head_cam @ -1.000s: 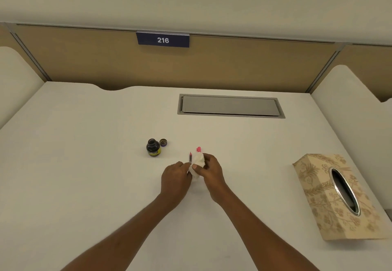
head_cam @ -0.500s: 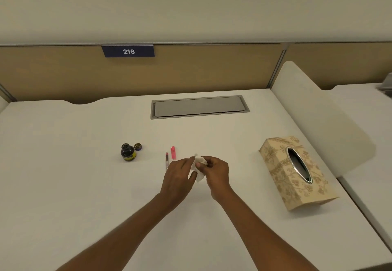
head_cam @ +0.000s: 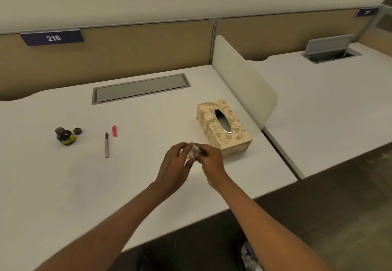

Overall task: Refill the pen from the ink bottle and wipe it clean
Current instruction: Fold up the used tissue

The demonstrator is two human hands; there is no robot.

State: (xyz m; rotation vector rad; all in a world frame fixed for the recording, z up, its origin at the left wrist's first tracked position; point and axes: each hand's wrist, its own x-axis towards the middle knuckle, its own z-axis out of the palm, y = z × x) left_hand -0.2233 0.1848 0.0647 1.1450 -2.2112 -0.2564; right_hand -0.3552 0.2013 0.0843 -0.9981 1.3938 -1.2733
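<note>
Head view shows both hands meeting above the white desk [head_cam: 63,186], pinching one small crumpled white tissue [head_cam: 192,151] between them. The left hand [head_cam: 176,165] has its thumb and fingertips closed on the tissue's near side, the other fingers loosely curled. The right hand [head_cam: 210,161] grips the far side with bent fingers; most of the wad is hidden between the two hands, and motion blur softens its edges.

Just beyond the right hand stands the patterned tissue box [head_cam: 224,127], its oval slot facing up. Well to the left of the box lies the pen [head_cam: 106,145], uncapped and apart from both hands, with its pink cap [head_cam: 114,131] just beside the tip. Farther left of the box sits the open ink bottle [head_cam: 65,136], its small lid [head_cam: 77,131] next to it. The bottle's label is too small to read.
</note>
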